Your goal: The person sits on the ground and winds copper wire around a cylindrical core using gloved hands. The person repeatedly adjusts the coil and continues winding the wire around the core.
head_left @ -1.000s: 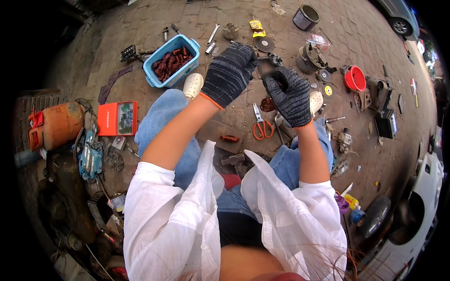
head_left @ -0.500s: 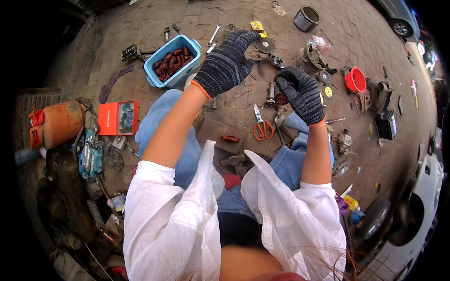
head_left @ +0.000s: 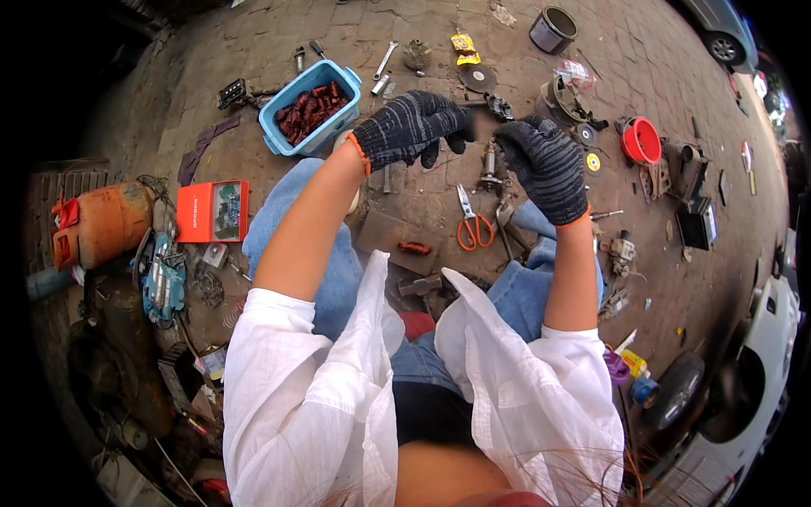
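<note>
Far out over the brown brick ground [head_left: 211, 68], a person's 2 hands are hanging in the air w/ a gap btwn them. The left hand [head_left: 410, 133], in a dark grey knit glove w/ an orange cuff, is pointing to the right; its fingers are bending loosely & sitting a bit apart, w/ nothing showing in them. The right hand [head_left: 545, 169], in a matching glove, is curling its fingers in; can't tell if they're gripping smth. A silver metal rod-shaped part [head_left: 489, 165] is sitting on the ground btwn the hands, just left of the right one; can't tell if they're touching.

On the far side, a dark jagged metal part [head_left: 499, 106] is lying nr a flat grey round disc [head_left: 478, 79], w/ a shiny yellow packet [head_left: 465, 49] just past it. On the near side, silver scissors w/ orange handles [head_left: 468, 211] are lying flat. To their left, a small copper-red lump [head_left: 414, 248] is resting on a dark flat plate [head_left: 380, 232], & a grey metal hammer head [head_left: 420, 286] is sitting nearer.

Far left, a light blue plastic tub [head_left: 335, 131] is holding lots of copper-red pcs [head_left: 312, 110]; a silver metal spanner [head_left: 385, 62] is lying to its right. Far right, a round red plastic bowl [head_left: 642, 141] is sitting.
</note>
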`<state>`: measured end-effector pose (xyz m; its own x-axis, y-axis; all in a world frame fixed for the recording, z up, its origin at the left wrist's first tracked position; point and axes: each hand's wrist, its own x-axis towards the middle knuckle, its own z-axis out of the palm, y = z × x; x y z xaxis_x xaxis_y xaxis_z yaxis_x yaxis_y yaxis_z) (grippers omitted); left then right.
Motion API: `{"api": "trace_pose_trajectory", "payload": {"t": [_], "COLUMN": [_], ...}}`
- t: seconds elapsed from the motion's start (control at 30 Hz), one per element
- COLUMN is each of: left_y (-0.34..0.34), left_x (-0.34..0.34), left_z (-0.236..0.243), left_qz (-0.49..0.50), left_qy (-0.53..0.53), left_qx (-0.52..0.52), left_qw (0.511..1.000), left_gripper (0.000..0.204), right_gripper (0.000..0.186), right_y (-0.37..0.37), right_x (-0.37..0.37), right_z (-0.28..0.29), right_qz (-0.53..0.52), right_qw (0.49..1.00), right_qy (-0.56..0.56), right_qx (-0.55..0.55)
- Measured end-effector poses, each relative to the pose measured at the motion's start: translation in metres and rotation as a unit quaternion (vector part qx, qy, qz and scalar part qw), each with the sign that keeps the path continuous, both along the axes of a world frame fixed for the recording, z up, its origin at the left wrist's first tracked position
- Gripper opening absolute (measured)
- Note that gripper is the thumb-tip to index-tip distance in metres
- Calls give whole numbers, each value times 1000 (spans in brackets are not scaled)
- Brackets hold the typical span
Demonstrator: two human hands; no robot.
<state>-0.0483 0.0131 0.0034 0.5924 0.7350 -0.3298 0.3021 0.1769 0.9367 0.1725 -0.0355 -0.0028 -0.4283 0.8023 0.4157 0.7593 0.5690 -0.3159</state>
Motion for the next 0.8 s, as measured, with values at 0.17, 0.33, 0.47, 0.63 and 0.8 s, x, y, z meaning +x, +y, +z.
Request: {"api": "trace_pose_trajectory", "payload": {"t": [0.17, 0.33, 0.47, 0.63, 0.8], "left_y": [-5, -13, -11, -11, -21], "left_x": [3, 15, 20, 18, 14], "left_z": [2, -12, -38, -39, -15], "left_qz": [-62, -73, 37, 93, 158], "left_qy": [-6, 70, 273, 245, 212], "left_qx": [-43, 63, 505, 601, 677], "left_qw": [997, 993, 818, 755, 686], "left_gripper": [24, 18, 18, 22, 31], "right_gripper": [17, 15, 12, 13, 17], "right_y": [0, -1, -4, -6, -9], "right_x": [-2, -9, -15, -27, -24], "right_z": [1, 3, -10, -10, -7], "right_qz": [-38, -76, -82, -62, 37], "right_qw": [997, 995, 996, 936, 490], "right_qy": [-14, -10, 27, 294, 648], "right_qx": [61, 66, 29, -182, -582]}}
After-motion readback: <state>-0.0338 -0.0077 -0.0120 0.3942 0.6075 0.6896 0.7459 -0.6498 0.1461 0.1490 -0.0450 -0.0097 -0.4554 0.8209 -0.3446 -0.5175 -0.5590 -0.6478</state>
